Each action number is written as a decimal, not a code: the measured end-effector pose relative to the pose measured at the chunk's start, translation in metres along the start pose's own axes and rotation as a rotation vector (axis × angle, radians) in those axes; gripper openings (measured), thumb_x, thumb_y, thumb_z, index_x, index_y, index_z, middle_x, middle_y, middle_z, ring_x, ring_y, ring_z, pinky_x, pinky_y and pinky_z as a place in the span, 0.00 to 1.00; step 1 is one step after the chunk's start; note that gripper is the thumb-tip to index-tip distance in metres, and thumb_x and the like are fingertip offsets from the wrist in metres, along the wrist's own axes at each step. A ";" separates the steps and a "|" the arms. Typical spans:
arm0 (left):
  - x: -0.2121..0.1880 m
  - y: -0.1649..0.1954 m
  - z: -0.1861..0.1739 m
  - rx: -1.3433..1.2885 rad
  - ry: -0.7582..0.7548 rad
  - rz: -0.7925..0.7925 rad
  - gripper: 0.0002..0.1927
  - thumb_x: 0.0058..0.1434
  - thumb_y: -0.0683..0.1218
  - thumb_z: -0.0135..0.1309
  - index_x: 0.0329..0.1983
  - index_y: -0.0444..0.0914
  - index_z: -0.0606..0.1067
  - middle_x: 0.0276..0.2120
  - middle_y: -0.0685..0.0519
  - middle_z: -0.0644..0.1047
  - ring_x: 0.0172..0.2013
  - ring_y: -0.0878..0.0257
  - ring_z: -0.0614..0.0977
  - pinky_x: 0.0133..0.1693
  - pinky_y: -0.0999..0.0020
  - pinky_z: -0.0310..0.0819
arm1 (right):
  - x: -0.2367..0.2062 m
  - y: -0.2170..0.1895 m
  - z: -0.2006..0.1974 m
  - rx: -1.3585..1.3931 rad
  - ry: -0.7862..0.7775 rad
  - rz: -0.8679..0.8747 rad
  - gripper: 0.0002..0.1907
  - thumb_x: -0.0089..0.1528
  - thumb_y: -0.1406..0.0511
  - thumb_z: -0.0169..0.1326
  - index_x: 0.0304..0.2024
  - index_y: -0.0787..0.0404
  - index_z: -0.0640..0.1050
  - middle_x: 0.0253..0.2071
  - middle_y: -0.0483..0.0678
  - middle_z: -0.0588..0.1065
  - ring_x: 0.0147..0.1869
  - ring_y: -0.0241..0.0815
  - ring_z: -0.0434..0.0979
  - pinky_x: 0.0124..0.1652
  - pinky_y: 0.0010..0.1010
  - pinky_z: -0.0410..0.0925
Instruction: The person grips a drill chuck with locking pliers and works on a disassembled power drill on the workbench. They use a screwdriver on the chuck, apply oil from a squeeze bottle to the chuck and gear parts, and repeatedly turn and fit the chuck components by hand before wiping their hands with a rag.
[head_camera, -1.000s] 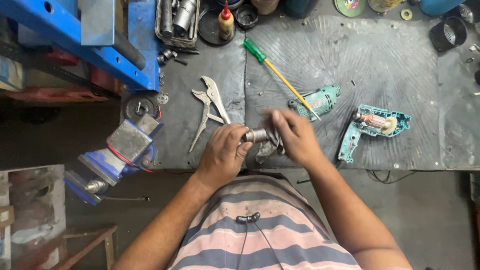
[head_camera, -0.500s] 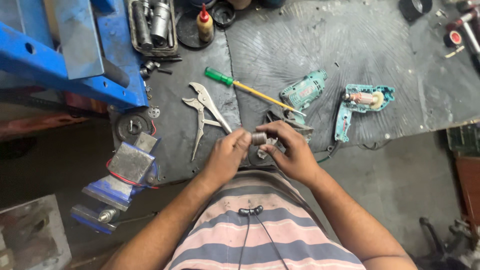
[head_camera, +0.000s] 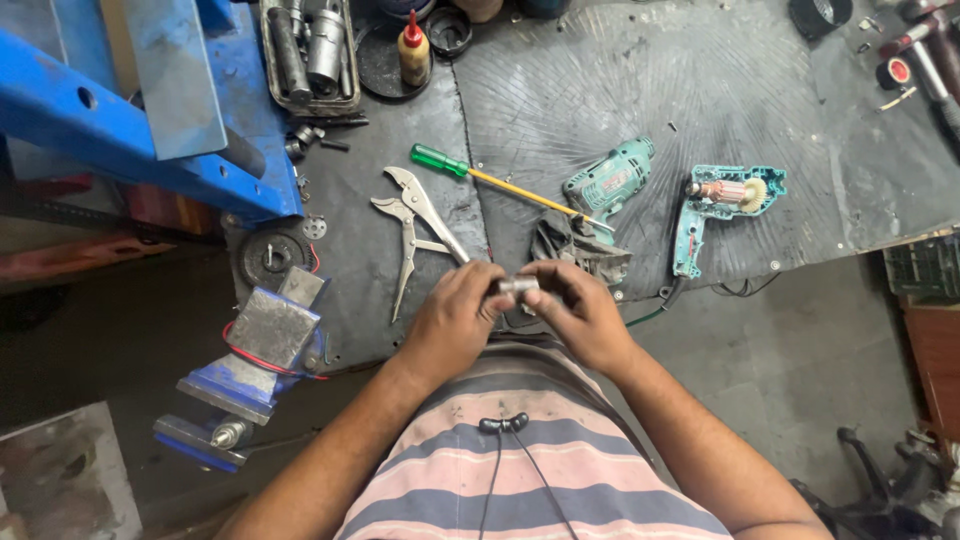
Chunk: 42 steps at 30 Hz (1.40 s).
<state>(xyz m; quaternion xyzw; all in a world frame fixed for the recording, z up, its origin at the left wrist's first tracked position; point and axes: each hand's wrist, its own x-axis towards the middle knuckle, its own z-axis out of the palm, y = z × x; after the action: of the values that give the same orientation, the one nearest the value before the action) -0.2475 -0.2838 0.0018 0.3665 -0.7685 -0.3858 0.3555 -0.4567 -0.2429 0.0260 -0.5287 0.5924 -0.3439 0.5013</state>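
While both hands are meeting at the ribbed rubber mat's near edge, the left hand and right hand are pinching a small, smooth metal cylinder between curled fingertips, beside steel locking pliers.

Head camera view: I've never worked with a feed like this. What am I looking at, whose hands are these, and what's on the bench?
This is one camera worn on the person's head, looking straight down, so the striped shirt at the bottom is their own chest. The left hand and right hand meet over the bench edge, holding a small metal cylinder between the fingertips. On the dark rubber mat lie locking pliers, a green-handled screwdriver, a teal drill housing and an opened teal drill half showing its motor. A blue vise sits at the left.
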 end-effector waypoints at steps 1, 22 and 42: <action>0.000 0.001 -0.001 0.005 0.030 0.027 0.16 0.71 0.54 0.50 0.50 0.37 0.71 0.42 0.43 0.77 0.43 0.41 0.78 0.45 0.51 0.71 | 0.002 0.001 0.001 0.096 -0.031 0.036 0.15 0.65 0.67 0.58 0.53 0.63 0.76 0.44 0.44 0.79 0.48 0.33 0.77 0.49 0.28 0.71; 0.074 0.026 0.061 -0.066 0.034 -0.195 0.11 0.70 0.50 0.54 0.48 0.38 0.74 0.39 0.44 0.78 0.40 0.47 0.82 0.41 0.58 0.75 | 0.040 0.037 -0.095 0.287 -0.128 -0.125 0.21 0.59 0.74 0.62 0.56 0.66 0.76 0.52 0.50 0.75 0.56 0.40 0.76 0.56 0.32 0.71; 0.111 0.034 0.149 0.034 0.050 -0.471 0.10 0.67 0.47 0.56 0.45 0.36 0.78 0.35 0.48 0.82 0.32 0.59 0.84 0.36 0.66 0.77 | 0.016 0.138 -0.461 -0.498 1.302 -0.535 0.23 0.68 0.53 0.58 0.53 0.65 0.71 0.46 0.49 0.74 0.51 0.42 0.77 0.51 0.38 0.73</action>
<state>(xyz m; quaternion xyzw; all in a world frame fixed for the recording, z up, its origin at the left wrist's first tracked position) -0.4337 -0.3124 -0.0072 0.5510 -0.6591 -0.4360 0.2681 -0.9361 -0.2866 0.0131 -0.4421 0.6810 -0.5533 -0.1862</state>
